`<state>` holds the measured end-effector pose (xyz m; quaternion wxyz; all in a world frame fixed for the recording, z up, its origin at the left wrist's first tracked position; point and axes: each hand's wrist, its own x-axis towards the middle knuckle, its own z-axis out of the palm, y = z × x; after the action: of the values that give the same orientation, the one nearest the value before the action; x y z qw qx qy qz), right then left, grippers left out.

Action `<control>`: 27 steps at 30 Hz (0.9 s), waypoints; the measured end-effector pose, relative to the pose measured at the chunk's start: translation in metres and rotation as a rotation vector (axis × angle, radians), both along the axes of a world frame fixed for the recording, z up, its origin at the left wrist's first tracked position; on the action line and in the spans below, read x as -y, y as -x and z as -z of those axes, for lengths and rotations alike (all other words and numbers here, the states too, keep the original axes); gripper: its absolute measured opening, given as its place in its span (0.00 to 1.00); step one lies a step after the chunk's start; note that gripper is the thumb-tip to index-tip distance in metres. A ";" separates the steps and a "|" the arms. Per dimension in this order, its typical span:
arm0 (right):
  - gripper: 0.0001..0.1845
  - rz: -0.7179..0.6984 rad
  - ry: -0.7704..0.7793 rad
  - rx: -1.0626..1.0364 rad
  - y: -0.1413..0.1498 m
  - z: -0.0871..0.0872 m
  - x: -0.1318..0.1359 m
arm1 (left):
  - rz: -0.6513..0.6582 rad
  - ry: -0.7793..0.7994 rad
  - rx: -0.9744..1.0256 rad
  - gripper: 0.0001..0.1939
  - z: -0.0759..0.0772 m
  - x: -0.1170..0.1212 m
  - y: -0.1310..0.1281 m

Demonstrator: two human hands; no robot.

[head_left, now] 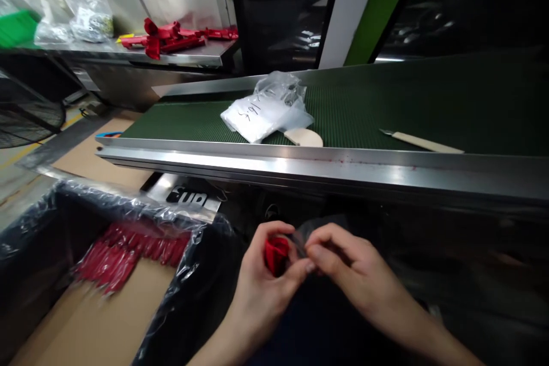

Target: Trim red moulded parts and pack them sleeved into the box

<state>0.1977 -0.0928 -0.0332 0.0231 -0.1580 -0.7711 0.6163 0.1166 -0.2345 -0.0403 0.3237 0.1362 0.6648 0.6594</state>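
Note:
My left hand is wrapped round a red plastic part, whose hollow end faces up between thumb and fingers. Close beside it, my right hand pinches the edge of a clear plastic bag, which is blurred and partly hidden by the fingers. Both hands are in front of the conveyor, nearly touching. How far the bag reaches round the red part I cannot tell.
On the green conveyor belt lie a white plastic bag, a beige rounded piece and a knife. A lined box at lower left holds several bagged red parts. Red parts rest on the back table; a fan stands left.

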 end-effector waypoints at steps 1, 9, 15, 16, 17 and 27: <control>0.13 -0.051 0.021 0.018 0.000 -0.001 0.001 | 0.039 0.016 -0.047 0.18 0.001 -0.001 -0.001; 0.18 0.119 -0.031 0.005 -0.007 0.011 -0.008 | 0.017 0.042 0.041 0.17 0.005 0.001 0.007; 0.14 -0.089 0.091 0.036 0.001 0.011 -0.001 | 0.131 0.047 -0.067 0.23 0.008 0.004 -0.002; 0.15 -0.097 0.094 0.032 0.002 0.010 0.000 | 0.134 0.046 -0.060 0.24 0.008 0.004 -0.003; 0.15 -0.098 0.091 0.028 0.003 0.010 0.000 | 0.133 0.043 -0.034 0.25 0.008 0.004 -0.002; 0.08 0.053 -0.334 -0.039 -0.006 0.015 0.001 | 0.022 0.149 -0.226 0.14 0.021 -0.008 0.009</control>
<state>0.2033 -0.0935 -0.0477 0.0803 -0.1602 -0.8577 0.4819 0.1078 -0.2261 -0.0613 0.2629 0.1926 0.7425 0.5852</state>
